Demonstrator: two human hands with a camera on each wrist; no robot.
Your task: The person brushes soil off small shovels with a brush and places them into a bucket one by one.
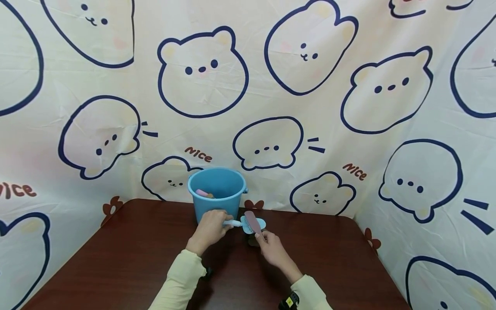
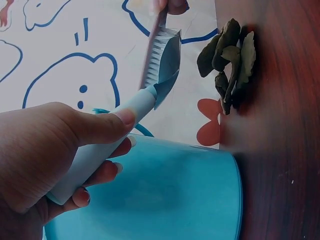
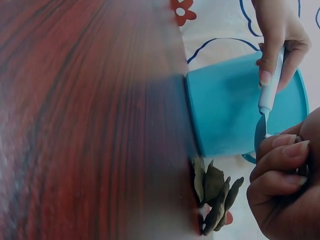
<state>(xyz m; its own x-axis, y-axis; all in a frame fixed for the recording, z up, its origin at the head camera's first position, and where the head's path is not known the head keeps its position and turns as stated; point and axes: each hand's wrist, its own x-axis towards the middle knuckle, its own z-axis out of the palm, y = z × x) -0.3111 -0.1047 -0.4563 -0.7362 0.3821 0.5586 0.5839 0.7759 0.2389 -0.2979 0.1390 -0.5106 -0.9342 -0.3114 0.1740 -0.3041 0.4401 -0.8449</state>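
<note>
My left hand (image 1: 211,230) grips the pale blue handle of a small scoop (image 2: 107,155), thumb along its top. In my right hand (image 1: 274,249) is a mauve brush (image 1: 252,221) with white bristles (image 2: 154,57), held by its handle between curled fingers. The brush lies across the scoop's blade (image 2: 170,62), bristles facing into it. Close below the scoop, several dark, grey-green, leaf-like pieces (image 2: 232,62) sit in a small cluster on the table. Both hands are in front of a blue bucket (image 1: 218,206); the right fingers hide most of the brush in the right wrist view.
The bucket stands at the back of the dark brown table (image 1: 310,258), with a pink-and-tan item (image 1: 203,193) inside against its left wall. A cream cloth (image 1: 209,142) printed with bear faces hangs behind the table and along both sides.
</note>
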